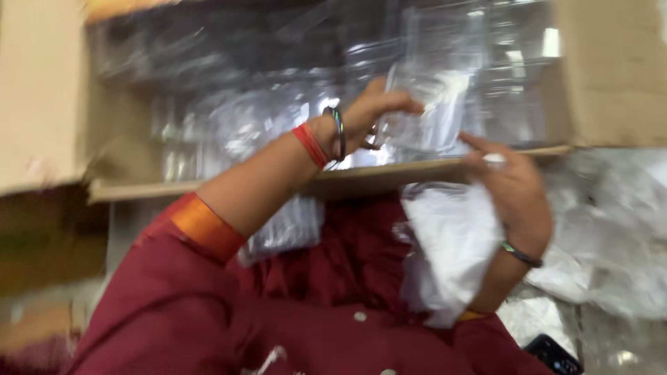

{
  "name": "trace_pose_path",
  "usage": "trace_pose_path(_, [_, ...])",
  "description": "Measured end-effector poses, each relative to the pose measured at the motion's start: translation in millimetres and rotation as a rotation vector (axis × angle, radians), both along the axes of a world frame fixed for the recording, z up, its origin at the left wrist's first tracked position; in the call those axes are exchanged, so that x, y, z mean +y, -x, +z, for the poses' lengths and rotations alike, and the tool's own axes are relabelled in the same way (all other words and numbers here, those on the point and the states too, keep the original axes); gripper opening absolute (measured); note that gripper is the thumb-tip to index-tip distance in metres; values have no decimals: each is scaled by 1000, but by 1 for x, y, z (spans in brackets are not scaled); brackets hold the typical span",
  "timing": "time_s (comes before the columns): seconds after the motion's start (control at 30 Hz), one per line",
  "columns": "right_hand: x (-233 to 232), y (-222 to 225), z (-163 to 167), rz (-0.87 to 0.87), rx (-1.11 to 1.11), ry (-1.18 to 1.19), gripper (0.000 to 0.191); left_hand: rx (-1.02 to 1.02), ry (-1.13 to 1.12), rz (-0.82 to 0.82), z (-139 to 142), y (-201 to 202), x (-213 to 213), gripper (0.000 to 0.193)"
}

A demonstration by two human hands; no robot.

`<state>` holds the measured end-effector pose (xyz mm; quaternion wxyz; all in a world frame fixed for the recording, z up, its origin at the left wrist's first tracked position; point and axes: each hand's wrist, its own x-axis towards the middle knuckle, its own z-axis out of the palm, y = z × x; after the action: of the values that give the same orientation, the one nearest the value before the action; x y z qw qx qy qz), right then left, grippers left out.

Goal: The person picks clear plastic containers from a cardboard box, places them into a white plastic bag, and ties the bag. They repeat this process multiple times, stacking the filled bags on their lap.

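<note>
Head view is motion-blurred: the left hand point(368, 114), arm stretched forward over the cardboard box point(611, 76), pinches a clear plastic packet point(434, 104) just above the heap of similar packets inside. Such slick film could slip from that light pinch, or get crumpled. The right hand point(514, 194), wrist bent, grips a white plastic bag point(451, 243) at the box's near edge.

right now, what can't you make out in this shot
- Clear plastic packs in the cardboard box, head view: motion blur hides their shape and count.
- Left hand: its fingers sit behind a clear pack, so the grip is unclear.
- Right hand: blurred; the white plastic bag covers the forearm.
- Dark thing: cut off by the bottom edge.
</note>
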<state>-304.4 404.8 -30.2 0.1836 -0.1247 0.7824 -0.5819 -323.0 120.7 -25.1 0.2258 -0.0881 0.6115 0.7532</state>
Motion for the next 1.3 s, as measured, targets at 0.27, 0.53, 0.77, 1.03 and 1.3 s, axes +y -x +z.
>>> trace_pose_path(0.27, [-2, -18, 22, 504, -202, 499, 74, 327, -190, 240, 131, -250, -101, 72])
trace_pose_path(0.53, [-119, -76, 53, 833, 196, -226, 68, 15, -340, 709, 71, -323, -106, 73])
trace_pose_path(0.77, [-179, -162, 12, 716, -64, 159, 60, 248, -514, 768, 46, -311, -90, 65])
trace_pose_path(1.03, [-142, -177, 10, 486, 256, 140, 63, 460, -317, 890, 37, -325, -93, 73])
trace_pose_path(1.3, [-102, -230, 54, 132, 403, 73, 27, 974, 728, 755, 73, -402, -61, 51])
